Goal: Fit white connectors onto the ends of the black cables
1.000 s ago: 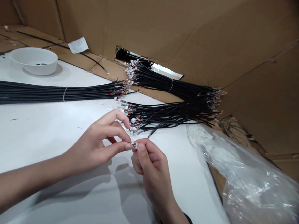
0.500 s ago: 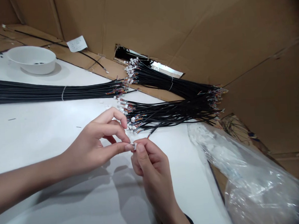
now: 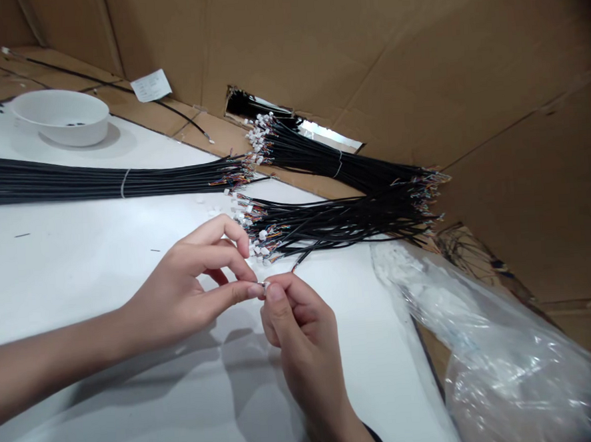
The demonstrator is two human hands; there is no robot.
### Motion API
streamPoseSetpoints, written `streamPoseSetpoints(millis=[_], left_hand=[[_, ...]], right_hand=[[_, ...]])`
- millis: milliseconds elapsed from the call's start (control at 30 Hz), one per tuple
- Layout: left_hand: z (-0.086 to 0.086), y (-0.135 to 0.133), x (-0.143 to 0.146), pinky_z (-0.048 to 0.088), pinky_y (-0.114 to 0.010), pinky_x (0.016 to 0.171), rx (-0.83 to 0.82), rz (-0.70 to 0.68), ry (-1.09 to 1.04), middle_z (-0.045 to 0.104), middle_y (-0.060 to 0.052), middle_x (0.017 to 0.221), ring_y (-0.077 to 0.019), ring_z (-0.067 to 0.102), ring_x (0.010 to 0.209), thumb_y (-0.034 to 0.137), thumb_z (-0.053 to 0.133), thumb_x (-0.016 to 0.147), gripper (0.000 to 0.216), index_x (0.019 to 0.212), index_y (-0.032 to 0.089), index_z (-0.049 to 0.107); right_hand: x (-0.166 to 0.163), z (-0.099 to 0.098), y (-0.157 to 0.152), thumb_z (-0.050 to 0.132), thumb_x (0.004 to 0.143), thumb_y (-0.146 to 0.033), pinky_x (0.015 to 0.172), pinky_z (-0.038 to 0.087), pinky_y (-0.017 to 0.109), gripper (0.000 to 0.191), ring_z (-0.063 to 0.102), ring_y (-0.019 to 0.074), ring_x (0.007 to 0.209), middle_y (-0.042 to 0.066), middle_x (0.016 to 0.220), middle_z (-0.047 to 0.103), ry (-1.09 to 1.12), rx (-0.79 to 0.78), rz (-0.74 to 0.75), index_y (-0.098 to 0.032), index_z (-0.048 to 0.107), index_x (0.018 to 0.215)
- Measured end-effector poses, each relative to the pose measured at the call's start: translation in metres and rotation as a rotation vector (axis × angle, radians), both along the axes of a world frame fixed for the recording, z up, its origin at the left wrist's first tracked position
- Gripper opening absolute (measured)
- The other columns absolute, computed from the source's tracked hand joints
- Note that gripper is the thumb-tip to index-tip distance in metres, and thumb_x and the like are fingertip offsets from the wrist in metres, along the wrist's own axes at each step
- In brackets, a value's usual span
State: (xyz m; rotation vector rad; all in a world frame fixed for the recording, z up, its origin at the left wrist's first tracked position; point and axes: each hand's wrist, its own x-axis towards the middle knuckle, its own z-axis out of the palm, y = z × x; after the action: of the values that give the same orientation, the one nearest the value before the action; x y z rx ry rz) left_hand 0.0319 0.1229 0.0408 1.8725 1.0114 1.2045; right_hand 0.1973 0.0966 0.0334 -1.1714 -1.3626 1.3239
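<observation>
My left hand (image 3: 211, 276) pinches a tiny dark wire end (image 3: 260, 284) between thumb and index finger, the other fingers curled loosely above. Against it, my right hand (image 3: 302, 324) closes thumb and forefinger on a small white connector (image 3: 266, 285), mostly hidden by the fingertips. A black cable (image 3: 303, 256) with coloured wires at its end emerges behind the right forefinger; whether it joins the connector is hidden. Just beyond my fingers lies a pile of black cables (image 3: 335, 222) with white connectors on their near ends.
Another cable bundle (image 3: 316, 150), tied, lies behind the pile. A long tied bundle (image 3: 47, 179) stretches across the left, near a white bowl (image 3: 77, 134) with small dark bits. A clear plastic bag (image 3: 514, 361) lies at the right edge; cardboard walls (image 3: 390, 55) stand behind.
Almost nothing differs. The white connector shows slightly less between my fingertips, and both hands stay pressed together at the same spot.
</observation>
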Motion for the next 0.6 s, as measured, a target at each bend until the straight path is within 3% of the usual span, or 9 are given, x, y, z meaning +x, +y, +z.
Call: streamPoseSetpoints(millis=[367, 600], left_hand=[[-0.0057, -0.0012, 0.0005, 0.051, -0.024, 0.068, 0.244, -0.031, 0.04, 0.053, -0.004, 0.103, -0.0078, 0.057, 0.071, 0.008, 0.065, 0.085, 0.008, 0.083, 0.015, 0.066], [-0.0056, 0.0007, -0.0009, 0.052, -0.026, 0.067, 0.332, -0.016, 0.125, 0.053, -0.007, 0.106, -0.0098, 0.058, 0.072, 0.005, 0.06, 0.085, 0.012, 0.086, 0.017, 0.064]], right_hand=[[0.0012, -0.0044, 0.0052, 0.053, 0.095, -0.045, 0.04, 0.017, 0.021, 0.034, 0.018, 0.0069, 0.045, -0.009, 0.051, 0.027, 0.158, -0.11, 0.02, -0.018, 0.054, 0.075], [0.0008, -0.0059, 0.0054, 0.057, 0.092, -0.047, 0.039, 0.017, 0.019, 0.034, 0.017, 0.0064, 0.044, -0.01, 0.05, 0.026, 0.214, -0.149, 0.012, -0.018, 0.055, 0.075]])
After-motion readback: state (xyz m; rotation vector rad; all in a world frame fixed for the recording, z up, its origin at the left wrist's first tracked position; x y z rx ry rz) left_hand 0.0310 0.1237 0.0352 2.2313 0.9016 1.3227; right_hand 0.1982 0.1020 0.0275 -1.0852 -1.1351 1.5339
